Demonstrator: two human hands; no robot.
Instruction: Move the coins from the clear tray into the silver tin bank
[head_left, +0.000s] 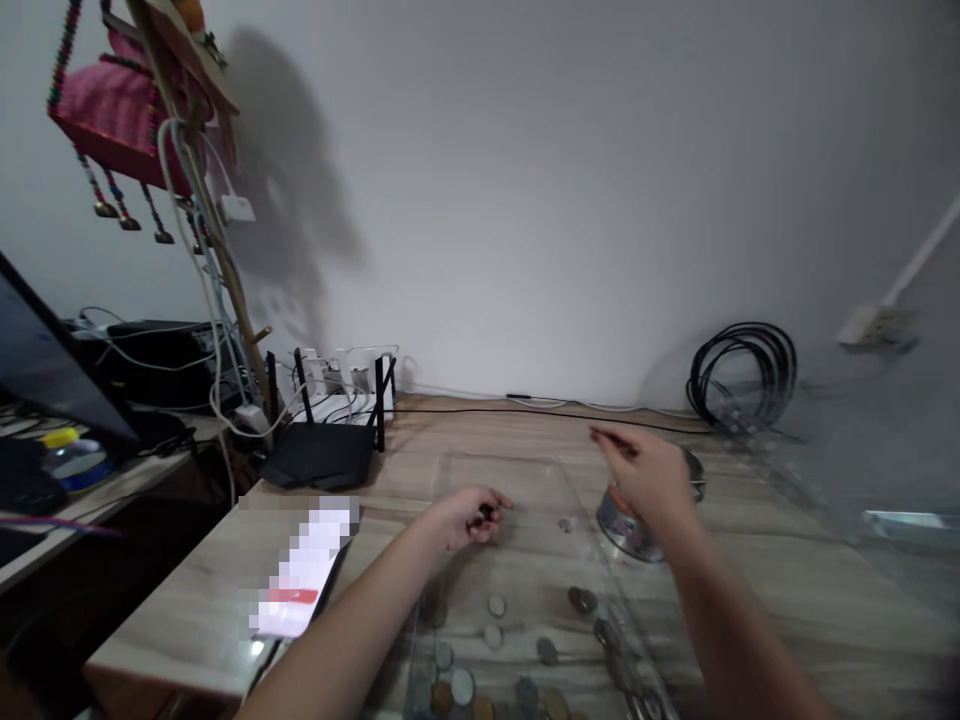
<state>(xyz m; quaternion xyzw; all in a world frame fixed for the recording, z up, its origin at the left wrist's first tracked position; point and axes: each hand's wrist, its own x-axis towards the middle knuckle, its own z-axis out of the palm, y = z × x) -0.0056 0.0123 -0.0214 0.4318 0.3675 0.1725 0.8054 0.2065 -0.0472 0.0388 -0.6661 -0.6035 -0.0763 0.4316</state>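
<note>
Over a clear plastic tray (517, 470) my left hand (469, 518) curls its fingers around a small dark, round piece that looks like a coin (486, 513). Several silver and brass-coloured coins (463, 687) lie in the tray, most of them towards its near end. My right hand (649, 475), smeared by motion, is raised to the right of the tray with thumb and fingers pinched together. Whatever it pinches is too small to make out. Just below that hand stands a printed tin can (626, 525), partly hidden by the hand and wrist.
A phone with a lit screen (311, 570) lies left of the tray. Behind it stands a black router (322, 455) with upright antennas. Coiled black cable (742, 375) leans against the wall at right, and thin cables run along the desk's back edge.
</note>
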